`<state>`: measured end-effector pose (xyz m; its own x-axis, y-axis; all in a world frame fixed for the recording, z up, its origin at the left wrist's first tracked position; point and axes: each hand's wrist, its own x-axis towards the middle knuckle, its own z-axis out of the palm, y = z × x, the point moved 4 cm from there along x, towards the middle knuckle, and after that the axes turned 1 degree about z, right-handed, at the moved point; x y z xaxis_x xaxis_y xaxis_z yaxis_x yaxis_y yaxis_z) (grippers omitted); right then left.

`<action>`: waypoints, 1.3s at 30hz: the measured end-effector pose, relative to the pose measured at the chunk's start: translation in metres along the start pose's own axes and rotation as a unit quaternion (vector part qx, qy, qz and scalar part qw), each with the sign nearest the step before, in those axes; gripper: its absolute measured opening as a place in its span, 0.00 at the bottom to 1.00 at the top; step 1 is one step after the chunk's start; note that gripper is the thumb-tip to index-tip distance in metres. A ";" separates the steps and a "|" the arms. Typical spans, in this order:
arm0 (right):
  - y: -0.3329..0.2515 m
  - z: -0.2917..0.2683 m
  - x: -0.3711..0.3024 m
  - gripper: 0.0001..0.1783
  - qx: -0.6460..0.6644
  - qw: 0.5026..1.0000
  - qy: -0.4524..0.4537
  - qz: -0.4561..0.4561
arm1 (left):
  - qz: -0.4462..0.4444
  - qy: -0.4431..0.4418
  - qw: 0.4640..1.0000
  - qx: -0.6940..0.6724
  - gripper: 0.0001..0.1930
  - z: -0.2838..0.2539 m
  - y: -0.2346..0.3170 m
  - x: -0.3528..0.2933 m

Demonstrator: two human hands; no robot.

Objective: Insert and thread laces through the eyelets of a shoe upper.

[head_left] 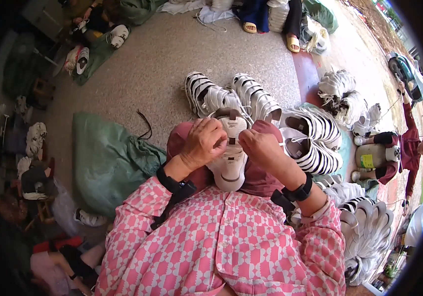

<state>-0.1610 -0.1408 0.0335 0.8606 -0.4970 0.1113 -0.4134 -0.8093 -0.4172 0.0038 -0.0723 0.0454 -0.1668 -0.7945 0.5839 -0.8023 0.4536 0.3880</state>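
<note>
Two hands were at a white shoe (pixel 232 170), which sat over the person's lap between the thighs of the dark red trousers (pixel 258 181), its rounded toe toward the body and its brown-marked tongue farther away. The left hand (pixel 204 142) was at the left side of the tongue, its fingers (pixel 215 132) curled inward with the thumb near them. The right hand (pixel 261 148) was on the opposite side, its fingers (pixel 249 140) bent into a tight curl close to the shoe's edge. Whether either set of fingertips had hold of a lace could not be told. Black straps (pixel 302 191) circled both wrists, below the cuffs of a pink and white patterned shirt (pixel 196 237). Just beyond the knees, rows of white shoes with dark gaps (pixel 257 98) lay on the speckled floor (pixel 162 69); more striped shoes (pixel 324 157) were beside the right knee, and a pile of pale shoes (pixel 369 227) stood near the right elbow. A green sack (pixel 102 163) slumped to the left. At the far right, a co-worker in dark red (pixel 411 130) had both arms spread.
</note>
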 end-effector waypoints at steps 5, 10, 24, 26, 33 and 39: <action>-0.009 -0.016 0.006 0.09 -0.113 0.987 -0.017 -0.114 | 0.040 0.012 0.997 0.071 0.08 0.006 0.005 -0.001; -0.006 -0.023 -0.007 0.08 -0.182 0.921 0.125 -0.321 | 0.049 -0.051 0.996 0.062 0.09 0.003 0.009 0.003; 0.045 0.016 -0.072 0.15 0.469 0.854 -0.027 0.226 | -0.047 -0.005 0.991 -0.128 0.12 -0.021 0.005 0.016; 0.023 0.003 -0.056 0.20 0.670 0.643 -0.080 0.361 | -0.030 -0.015 0.989 -0.142 0.11 -0.013 0.005 0.023; 0.052 0.032 -0.043 0.08 0.826 0.454 0.118 0.311 | -0.046 -0.091 0.969 -0.224 0.07 0.023 0.005 0.032; 0.121 -0.011 -0.095 0.09 0.795 0.439 0.319 0.269 | -0.146 -0.109 0.962 -0.202 0.05 0.030 -0.004 0.032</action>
<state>-0.2959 -0.1954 -0.0178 0.2963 -0.8799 -0.3714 0.6624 0.4695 -0.5838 -0.0155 -0.1115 0.0414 -0.1191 -0.9577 0.2621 -0.5514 0.2833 0.7846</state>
